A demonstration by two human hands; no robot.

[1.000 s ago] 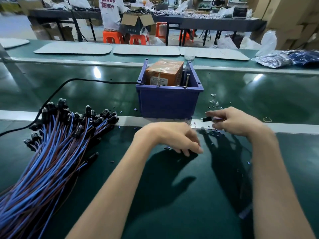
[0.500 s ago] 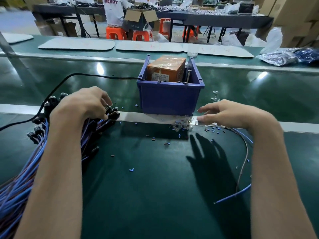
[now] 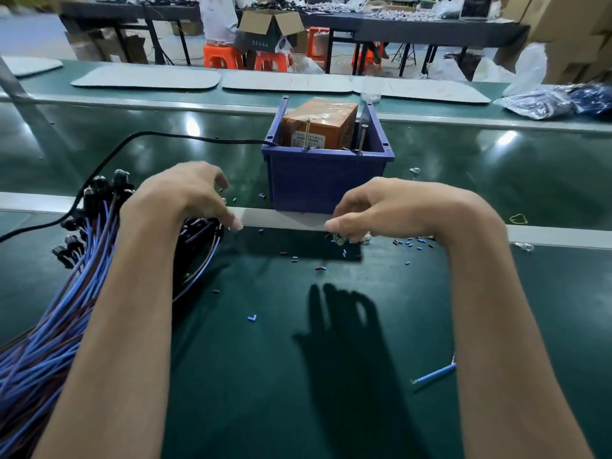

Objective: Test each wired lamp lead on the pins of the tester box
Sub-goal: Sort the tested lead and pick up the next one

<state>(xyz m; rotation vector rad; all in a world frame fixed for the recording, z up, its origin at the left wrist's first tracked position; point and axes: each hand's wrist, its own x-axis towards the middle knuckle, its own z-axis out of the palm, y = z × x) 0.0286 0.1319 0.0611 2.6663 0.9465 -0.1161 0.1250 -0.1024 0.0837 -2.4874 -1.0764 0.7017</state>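
L hand (image 3: 185, 197) over the lamp ends of the lead bundle (image 3: 49, 326) at desk's (image 3: 265, 376) left edge. Its fingers are curled, thumb out; can't tell if they pinch a lead. R hand (image 3: 381, 210) just in front of the blue bin (image 3: 328, 183), fingers bunched, tips down on clear bits (image 3: 344, 239); grip hidden. Tester box (image 3: 319, 127) sits in the bin, mid-desk, w/ 2 pins (image 3: 308, 132) upright at the front. Loose blue lead (image 3: 433, 376) by R forearm.
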